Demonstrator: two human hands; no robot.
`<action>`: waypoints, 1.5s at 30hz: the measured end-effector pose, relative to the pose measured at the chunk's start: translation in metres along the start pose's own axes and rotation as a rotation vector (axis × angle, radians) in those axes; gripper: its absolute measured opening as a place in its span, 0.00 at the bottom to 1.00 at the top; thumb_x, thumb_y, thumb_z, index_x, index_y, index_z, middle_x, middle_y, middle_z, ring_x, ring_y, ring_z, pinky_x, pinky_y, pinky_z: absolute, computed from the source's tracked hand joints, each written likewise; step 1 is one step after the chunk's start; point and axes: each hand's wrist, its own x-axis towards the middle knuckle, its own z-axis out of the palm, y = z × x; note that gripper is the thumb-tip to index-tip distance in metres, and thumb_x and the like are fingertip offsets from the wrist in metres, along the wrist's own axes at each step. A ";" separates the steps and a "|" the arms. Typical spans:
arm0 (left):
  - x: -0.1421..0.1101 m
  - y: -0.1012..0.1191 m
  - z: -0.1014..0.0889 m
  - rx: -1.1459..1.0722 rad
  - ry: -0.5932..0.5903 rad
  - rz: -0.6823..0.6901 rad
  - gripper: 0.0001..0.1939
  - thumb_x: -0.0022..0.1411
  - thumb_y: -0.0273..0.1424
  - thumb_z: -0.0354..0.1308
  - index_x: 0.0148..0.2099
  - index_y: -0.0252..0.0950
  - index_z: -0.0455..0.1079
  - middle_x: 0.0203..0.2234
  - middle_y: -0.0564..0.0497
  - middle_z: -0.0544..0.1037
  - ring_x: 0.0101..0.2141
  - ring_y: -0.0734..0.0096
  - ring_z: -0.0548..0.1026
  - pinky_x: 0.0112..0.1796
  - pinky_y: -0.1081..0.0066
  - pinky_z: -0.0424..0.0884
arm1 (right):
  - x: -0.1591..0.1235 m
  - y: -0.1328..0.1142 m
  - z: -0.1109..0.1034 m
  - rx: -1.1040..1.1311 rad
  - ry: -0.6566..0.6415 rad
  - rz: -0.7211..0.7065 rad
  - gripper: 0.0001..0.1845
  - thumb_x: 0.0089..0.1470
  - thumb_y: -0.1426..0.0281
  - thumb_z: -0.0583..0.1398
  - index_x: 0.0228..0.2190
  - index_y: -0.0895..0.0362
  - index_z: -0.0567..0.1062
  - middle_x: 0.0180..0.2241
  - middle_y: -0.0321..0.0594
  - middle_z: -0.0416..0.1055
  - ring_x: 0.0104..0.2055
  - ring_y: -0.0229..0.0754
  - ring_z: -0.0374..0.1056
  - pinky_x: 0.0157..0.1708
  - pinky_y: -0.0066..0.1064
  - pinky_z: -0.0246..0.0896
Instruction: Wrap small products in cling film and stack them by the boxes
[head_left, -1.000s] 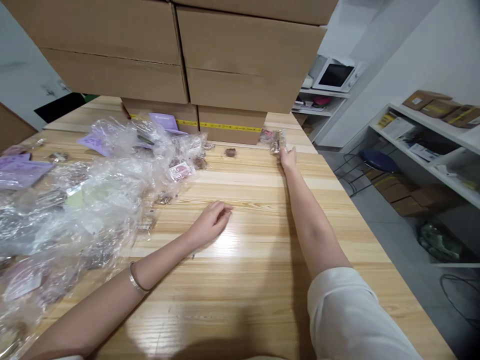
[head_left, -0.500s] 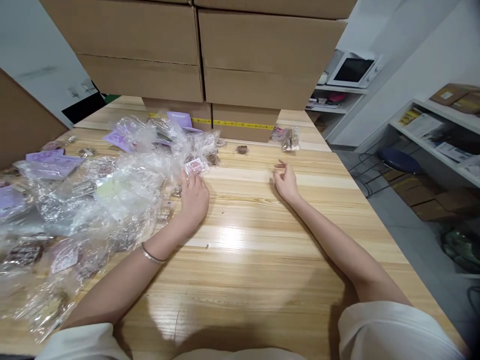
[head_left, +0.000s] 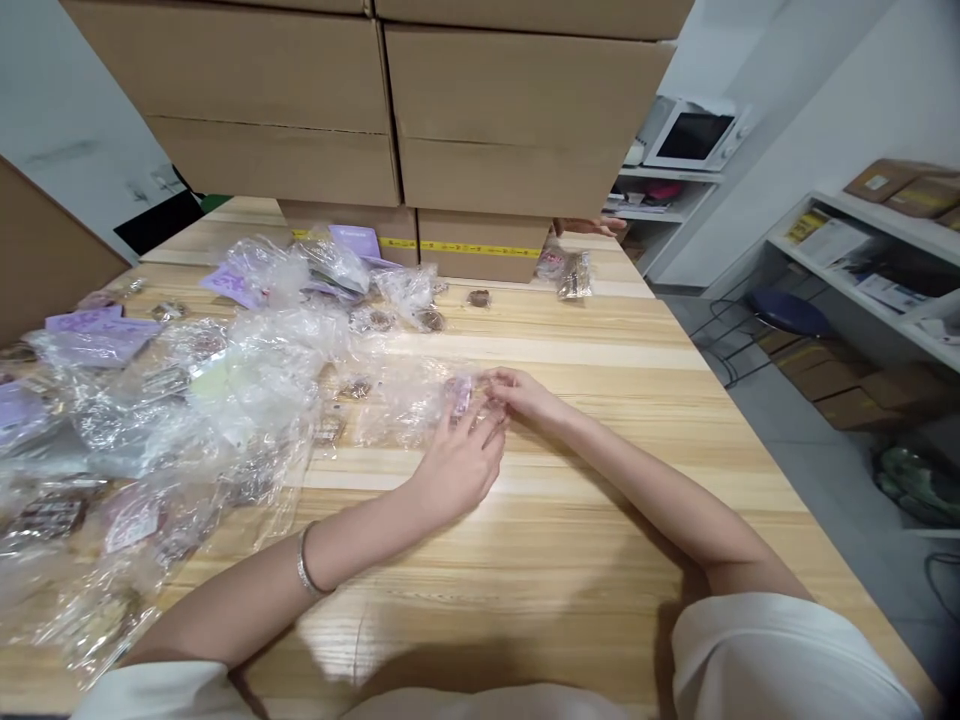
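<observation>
In the head view a clear plastic bag (head_left: 409, 398) with a small pink and purple label (head_left: 461, 392) lies stretched across the middle of the table. My left hand (head_left: 463, 458) is closed on its right end, fingers beside the label. My right hand (head_left: 525, 395) pinches the same end from the right, its fingertips meeting those of my left hand. Exactly what sits between the fingertips is partly hidden. A small dark brown wrapped piece (head_left: 358, 388) shows at the bag's left end.
A pile of crinkled clear bags (head_left: 255, 380) covers the table's left, with purple pouches (head_left: 101, 335) among it. Cardboard boxes (head_left: 480, 245) are stacked at the back. Small packets (head_left: 575, 277) lie at the back right, near another person's hand (head_left: 589, 227).
My left hand has pulled the labelled bag right and nearer from the pile. My right hand has moved left and nearer to meet it. Another person's hand has appeared beside the boxes.
</observation>
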 end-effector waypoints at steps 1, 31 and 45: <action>0.000 0.001 -0.006 0.027 0.022 -0.059 0.20 0.70 0.33 0.46 0.58 0.31 0.67 0.58 0.36 0.70 0.62 0.45 0.61 0.58 0.47 0.58 | -0.004 0.000 -0.005 -0.043 0.048 -0.004 0.15 0.46 0.66 0.60 0.39 0.55 0.70 0.19 0.29 0.66 0.17 0.36 0.56 0.19 0.28 0.53; 0.011 -0.037 -0.012 -0.674 0.043 -0.577 0.20 0.64 0.40 0.55 0.53 0.32 0.67 0.46 0.40 0.72 0.39 0.64 0.74 0.40 0.64 0.68 | -0.042 -0.016 -0.061 -1.330 -0.187 -0.561 0.32 0.42 0.76 0.61 0.53 0.57 0.70 0.49 0.47 0.72 0.52 0.52 0.66 0.53 0.44 0.57; 0.020 -0.072 0.006 -0.597 0.138 -0.645 0.08 0.64 0.34 0.52 0.34 0.35 0.65 0.30 0.48 0.71 0.31 0.66 0.69 0.34 0.67 0.62 | -0.044 -0.026 -0.081 -1.111 -0.198 -0.182 0.20 0.41 0.67 0.67 0.39 0.57 0.77 0.34 0.39 0.74 0.33 0.42 0.67 0.34 0.32 0.61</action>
